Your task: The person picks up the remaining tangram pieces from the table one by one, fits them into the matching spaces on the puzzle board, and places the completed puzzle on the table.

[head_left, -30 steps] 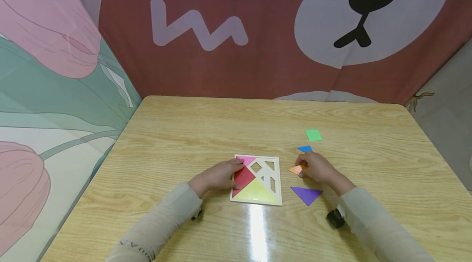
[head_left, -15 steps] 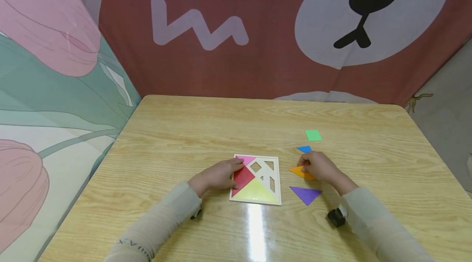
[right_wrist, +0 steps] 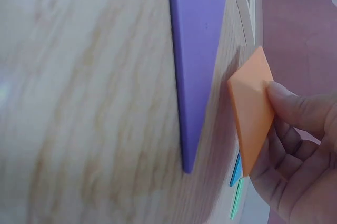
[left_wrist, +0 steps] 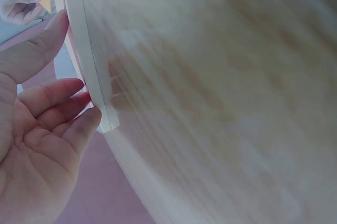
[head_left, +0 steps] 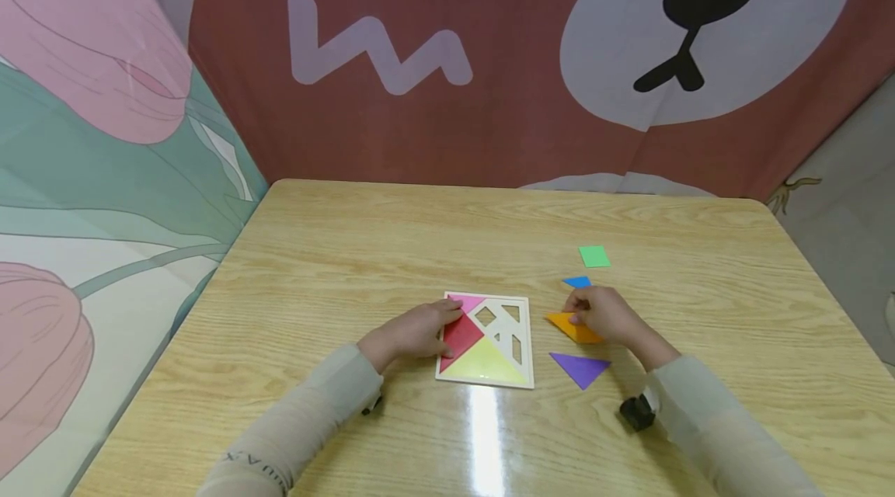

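Note:
My right hand point(head_left: 610, 316) pinches an orange parallelogram tangram piece point(head_left: 575, 328) between thumb and fingers, to the right of the puzzle board. In the right wrist view the orange tangram piece point(right_wrist: 251, 103) is tilted, its flat face showing and the thumb on one edge. My left hand point(head_left: 412, 335) rests on the left side of the white tangram board point(head_left: 530, 349), fingers extended over its edge. Pink point(head_left: 474, 302), red point(head_left: 463, 338) and yellow point(head_left: 484, 366) triangles lie in the board, whose right half shows several cut-out openings.
On the wooden table, a purple triangle point(head_left: 582, 370) lies in front of the right hand. A blue piece point(head_left: 578, 282), partly hidden by that hand, and a green piece point(head_left: 594, 256) lie behind it. A printed cloth point(head_left: 419, 140) hangs along the table's far edge.
The orange piece has turned and tilted a little in my right fingers, and more of it shows. My left hand and the board have stayed in place.

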{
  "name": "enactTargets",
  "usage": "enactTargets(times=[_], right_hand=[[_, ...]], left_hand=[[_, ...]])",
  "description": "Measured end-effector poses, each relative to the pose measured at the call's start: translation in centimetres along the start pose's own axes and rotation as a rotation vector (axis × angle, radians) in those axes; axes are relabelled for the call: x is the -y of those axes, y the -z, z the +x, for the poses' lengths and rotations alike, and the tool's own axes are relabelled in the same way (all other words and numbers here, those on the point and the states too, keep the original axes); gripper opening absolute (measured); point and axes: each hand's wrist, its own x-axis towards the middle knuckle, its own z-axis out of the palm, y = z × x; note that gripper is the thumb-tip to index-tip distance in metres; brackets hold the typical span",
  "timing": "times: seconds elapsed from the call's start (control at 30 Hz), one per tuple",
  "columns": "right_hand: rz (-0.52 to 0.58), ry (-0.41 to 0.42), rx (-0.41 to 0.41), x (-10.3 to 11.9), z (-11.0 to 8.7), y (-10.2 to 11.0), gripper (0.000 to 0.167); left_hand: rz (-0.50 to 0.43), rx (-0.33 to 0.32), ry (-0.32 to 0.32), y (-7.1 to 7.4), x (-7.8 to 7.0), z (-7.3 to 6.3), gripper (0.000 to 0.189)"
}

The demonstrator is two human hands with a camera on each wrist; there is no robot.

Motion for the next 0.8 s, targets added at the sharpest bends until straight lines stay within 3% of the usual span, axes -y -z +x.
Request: enactTargets(times=[0.43, 0.8], right_hand=[[0.086, -0.041, -0.026, 0.0, -0.2, -0.6, 0.004], [0.265, -0.124, -0.05, 0.2, -0.3, -1.1, 0.004]], left_hand=[[0.011, -0.002, -0.004, -0.1, -0.1, 0.0, 0.061], [0.002, -0.001, 0.0, 0.0, -0.1, 0.0, 0.062]])
